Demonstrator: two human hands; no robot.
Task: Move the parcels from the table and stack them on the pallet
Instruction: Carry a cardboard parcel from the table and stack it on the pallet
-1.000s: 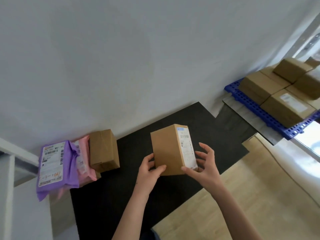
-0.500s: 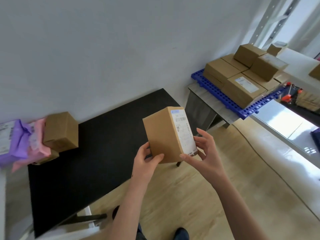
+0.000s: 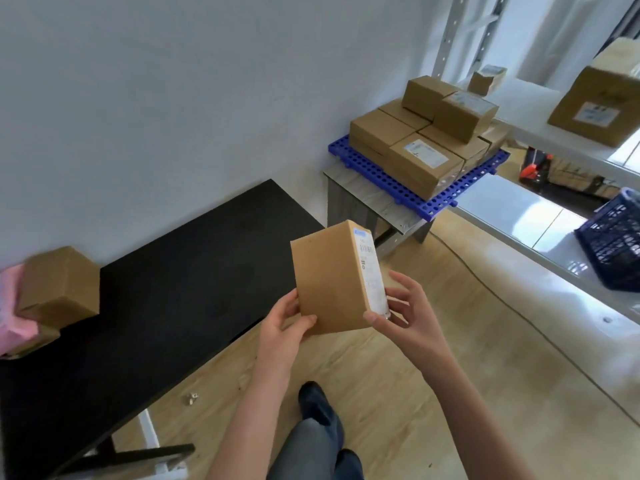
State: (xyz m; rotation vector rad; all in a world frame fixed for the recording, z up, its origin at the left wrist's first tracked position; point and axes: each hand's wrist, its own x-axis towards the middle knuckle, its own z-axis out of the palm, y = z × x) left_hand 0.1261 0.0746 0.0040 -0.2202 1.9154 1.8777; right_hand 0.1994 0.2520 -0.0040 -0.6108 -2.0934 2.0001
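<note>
A brown cardboard parcel (image 3: 330,277) with a white label on its right side is held upright in the air, past the edge of the black table (image 3: 180,271). My left hand (image 3: 285,327) grips its lower left corner, and my right hand (image 3: 403,311) grips its lower right side. The blue pallet (image 3: 446,197) sits on a low grey stand at the upper right and carries several stacked brown boxes (image 3: 420,157). Another brown box (image 3: 59,284) and a pink mailer (image 3: 12,306) lie on the table's left end.
A white shelf (image 3: 540,233) runs along the right with a dark blue basket (image 3: 613,240). On an upper shelf stands a large labelled box (image 3: 599,105). Wooden floor lies between table and pallet stand. My legs and shoe (image 3: 317,407) are below.
The view has swung right and the parcel has left the table, carried toward the pallet. The purple mailer has dropped out of view at the left. Both hands keep their hold.
</note>
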